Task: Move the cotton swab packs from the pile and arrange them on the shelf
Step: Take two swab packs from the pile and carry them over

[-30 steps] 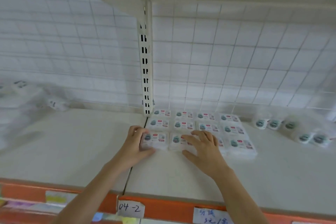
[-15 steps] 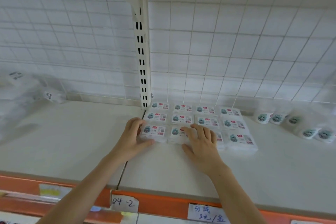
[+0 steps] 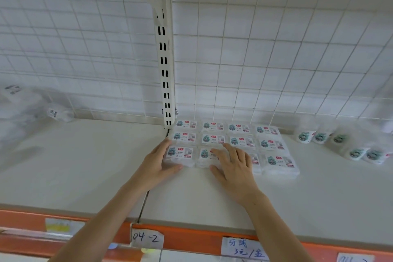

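Shelf [image 3: 85, 166] bare left and in front of packs [image 3: 229, 140]; upright [image 3: 164, 74] blocks back-left corner, round tubs [image 3: 340, 144] crowd the right.

Swab packs [image 3: 231, 142] gridded on shelf [image 3: 319, 198]; round tubs [image 3: 340, 144] right; pile [image 3: 25, 110] far left.

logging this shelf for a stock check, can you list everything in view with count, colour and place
flat cotton swab packs: twelve, white with teal and red labels, a grid of three rows by four on the shelf, right of the upright
round packs: at least five in view, white with teal print, lying far right on the shelf
clear bags: blurred, count unclear, far left against the back
shelf: white, orange front strip
upright: one, white, slotted
wire grid: white, back wall
paper tags: at least three, white, handwritten, on the front strip
left hand: on the front-left pack
right hand: flat on the front row
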Tool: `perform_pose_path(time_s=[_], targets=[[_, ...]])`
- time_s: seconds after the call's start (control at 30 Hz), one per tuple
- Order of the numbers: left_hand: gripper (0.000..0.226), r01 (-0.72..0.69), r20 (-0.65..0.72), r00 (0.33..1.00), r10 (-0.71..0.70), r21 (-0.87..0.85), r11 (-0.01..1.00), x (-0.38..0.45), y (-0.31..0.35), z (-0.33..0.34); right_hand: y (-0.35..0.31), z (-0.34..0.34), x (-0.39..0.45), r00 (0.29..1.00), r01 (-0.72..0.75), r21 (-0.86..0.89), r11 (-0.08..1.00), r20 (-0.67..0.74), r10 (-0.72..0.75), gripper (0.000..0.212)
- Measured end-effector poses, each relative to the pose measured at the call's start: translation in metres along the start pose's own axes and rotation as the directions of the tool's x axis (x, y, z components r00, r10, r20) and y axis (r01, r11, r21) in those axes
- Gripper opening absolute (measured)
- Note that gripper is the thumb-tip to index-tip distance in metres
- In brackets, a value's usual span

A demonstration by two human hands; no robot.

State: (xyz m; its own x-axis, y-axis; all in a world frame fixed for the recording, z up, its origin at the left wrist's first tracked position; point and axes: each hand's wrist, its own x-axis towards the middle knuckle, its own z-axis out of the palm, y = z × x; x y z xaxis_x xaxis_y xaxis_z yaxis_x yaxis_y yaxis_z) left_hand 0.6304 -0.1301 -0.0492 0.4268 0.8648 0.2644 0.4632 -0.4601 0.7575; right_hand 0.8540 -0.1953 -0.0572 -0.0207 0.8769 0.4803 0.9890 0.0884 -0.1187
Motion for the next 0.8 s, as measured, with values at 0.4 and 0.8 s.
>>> perform_pose_path(time_s=[0.4,0.8], targets=[[0.060,-0.069,-0.027,0.997,0.074,0.160,0.985,0.002,-0.009,0.005,0.003,0.005,0.000,1.000,0.029,-0.130,0.991,0.002,-0.029,0.041],[0.054,-0.106,-0.191,0.964,0.183,0.353,0.930,-0.012,0.008,-0.004,-0.010,-0.031,0.001,0.974,-0.039,0.039,0.998,0.223,0.029,0.075]])
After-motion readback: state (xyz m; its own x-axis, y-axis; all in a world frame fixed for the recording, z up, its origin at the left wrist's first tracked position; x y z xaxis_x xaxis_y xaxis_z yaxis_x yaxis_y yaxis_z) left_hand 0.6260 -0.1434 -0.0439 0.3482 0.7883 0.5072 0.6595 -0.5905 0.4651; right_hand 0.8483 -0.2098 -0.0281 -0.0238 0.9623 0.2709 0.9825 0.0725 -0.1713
